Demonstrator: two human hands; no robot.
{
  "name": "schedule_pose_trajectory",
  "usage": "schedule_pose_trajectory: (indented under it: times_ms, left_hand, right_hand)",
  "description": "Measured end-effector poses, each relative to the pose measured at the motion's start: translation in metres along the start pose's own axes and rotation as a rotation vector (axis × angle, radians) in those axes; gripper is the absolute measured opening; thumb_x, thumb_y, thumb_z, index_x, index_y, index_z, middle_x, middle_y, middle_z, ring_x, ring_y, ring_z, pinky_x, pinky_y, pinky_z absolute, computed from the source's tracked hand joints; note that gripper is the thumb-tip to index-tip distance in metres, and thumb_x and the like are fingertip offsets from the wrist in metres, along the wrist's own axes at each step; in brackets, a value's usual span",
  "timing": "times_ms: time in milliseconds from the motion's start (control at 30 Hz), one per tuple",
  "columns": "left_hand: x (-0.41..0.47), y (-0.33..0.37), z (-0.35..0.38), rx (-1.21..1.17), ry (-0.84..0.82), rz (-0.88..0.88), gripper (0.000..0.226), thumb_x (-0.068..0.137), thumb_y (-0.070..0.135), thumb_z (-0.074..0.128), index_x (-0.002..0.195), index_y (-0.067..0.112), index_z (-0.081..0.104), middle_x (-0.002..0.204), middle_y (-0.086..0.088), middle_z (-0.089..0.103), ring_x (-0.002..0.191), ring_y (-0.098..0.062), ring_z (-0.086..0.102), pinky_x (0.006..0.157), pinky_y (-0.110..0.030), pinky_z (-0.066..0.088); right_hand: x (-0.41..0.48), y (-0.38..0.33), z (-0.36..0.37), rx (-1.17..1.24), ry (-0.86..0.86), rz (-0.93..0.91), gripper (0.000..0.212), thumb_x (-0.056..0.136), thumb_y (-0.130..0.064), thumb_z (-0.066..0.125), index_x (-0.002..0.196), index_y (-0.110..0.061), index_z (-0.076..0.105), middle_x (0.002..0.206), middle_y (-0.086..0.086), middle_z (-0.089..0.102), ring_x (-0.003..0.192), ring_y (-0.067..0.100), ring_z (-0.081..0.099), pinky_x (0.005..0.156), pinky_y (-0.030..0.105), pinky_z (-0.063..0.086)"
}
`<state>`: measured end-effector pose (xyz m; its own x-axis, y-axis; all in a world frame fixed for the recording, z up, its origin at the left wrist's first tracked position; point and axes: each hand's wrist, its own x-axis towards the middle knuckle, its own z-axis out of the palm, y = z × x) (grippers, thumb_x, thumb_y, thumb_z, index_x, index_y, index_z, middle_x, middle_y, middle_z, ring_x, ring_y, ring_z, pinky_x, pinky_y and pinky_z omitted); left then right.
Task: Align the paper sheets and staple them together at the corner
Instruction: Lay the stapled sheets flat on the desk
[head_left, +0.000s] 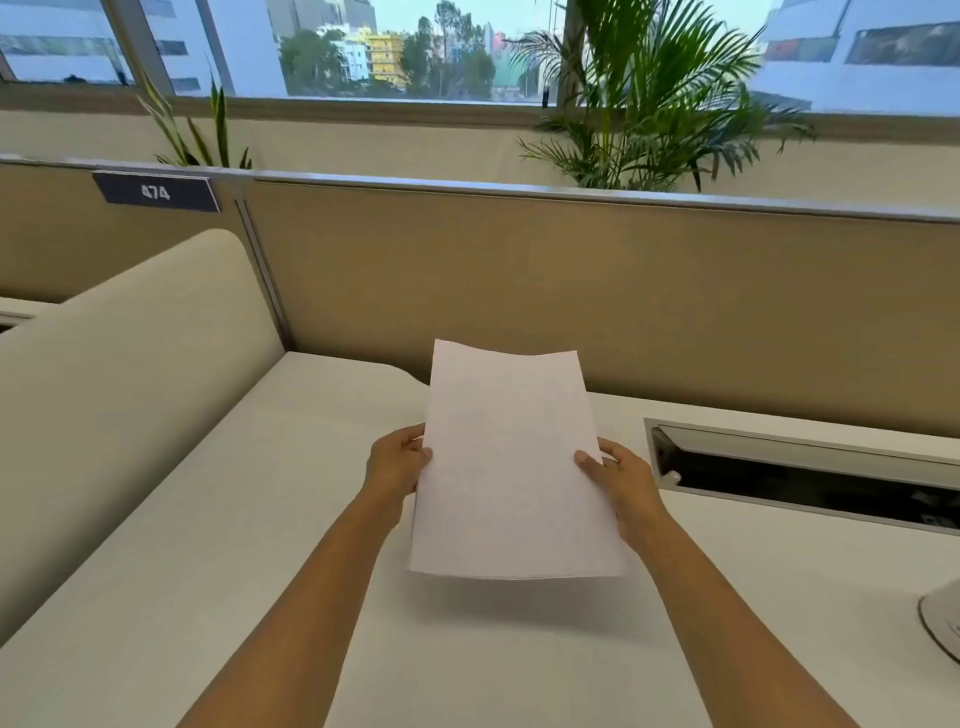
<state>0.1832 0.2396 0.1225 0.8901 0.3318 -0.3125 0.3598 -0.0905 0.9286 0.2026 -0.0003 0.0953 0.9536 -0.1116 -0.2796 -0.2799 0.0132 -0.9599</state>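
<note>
A thin stack of white paper sheets (511, 462) is held upright and tilted slightly back above the white desk (260, 545), its lower edge lifted off the surface and casting a shadow. My left hand (395, 465) grips the stack's left edge, thumb on the front. On the right edge sits my right hand (621, 480), thumb also on the front face. The sheets look roughly flush, with faint layered edges at the bottom. No stapler shows in view.
A tan partition (571, 291) stands behind the desk, with a curved cream divider (130, 374) at the left. An open cable tray slot (800, 475) lies at the right, and a round white base (943, 621) pokes in at the far right edge.
</note>
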Motion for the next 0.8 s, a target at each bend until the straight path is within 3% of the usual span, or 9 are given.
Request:
schedule_pose_trajectory:
  times_ms: [200, 367, 600, 800]
  left_hand:
    - [0.043, -0.022, -0.006, -0.005, 0.079, -0.024, 0.034, 0.089, 0.004, 0.052, 0.121, 0.01, 0.059, 0.119, -0.012, 0.063, 0.108, -0.032, 0.059, 0.097, -0.048, 0.048]
    - [0.073, -0.036, -0.012, -0.038, 0.125, -0.067, 0.031, 0.082, 0.003, 0.061, 0.112, 0.011, 0.066, 0.106, -0.009, 0.068, 0.103, -0.03, 0.062, 0.093, -0.045, 0.052]
    - [0.098, -0.048, -0.02, -0.002, 0.172, -0.059, 0.03, 0.081, 0.002, 0.061, 0.109, 0.012, 0.068, 0.102, -0.006, 0.068, 0.102, -0.027, 0.062, 0.097, -0.042, 0.049]
    - [0.111, -0.051, -0.021, 0.044, 0.182, -0.04, 0.028, 0.081, 0.002, 0.061, 0.106, 0.012, 0.069, 0.094, -0.003, 0.067, 0.104, -0.027, 0.062, 0.098, -0.04, 0.048]
  right_hand:
    - [0.031, 0.02, 0.025, -0.132, 0.013, 0.023, 0.038, 0.088, -0.014, 0.06, 0.125, -0.013, 0.054, 0.125, 0.01, 0.06, 0.11, 0.029, 0.057, 0.083, 0.035, 0.043]
    - [0.045, 0.03, 0.04, -0.196, 0.07, 0.002, 0.036, 0.086, -0.013, 0.062, 0.122, -0.011, 0.057, 0.12, 0.011, 0.061, 0.104, 0.027, 0.057, 0.096, 0.041, 0.048]
    - [0.055, 0.038, 0.063, -0.211, 0.102, -0.028, 0.035, 0.085, -0.01, 0.064, 0.119, -0.008, 0.059, 0.106, 0.006, 0.061, 0.092, 0.02, 0.055, 0.08, 0.028, 0.044]
    - [0.064, 0.044, 0.074, -0.264, 0.168, -0.036, 0.037, 0.084, -0.01, 0.064, 0.12, -0.006, 0.059, 0.116, 0.014, 0.064, 0.096, 0.025, 0.059, 0.093, 0.037, 0.049]
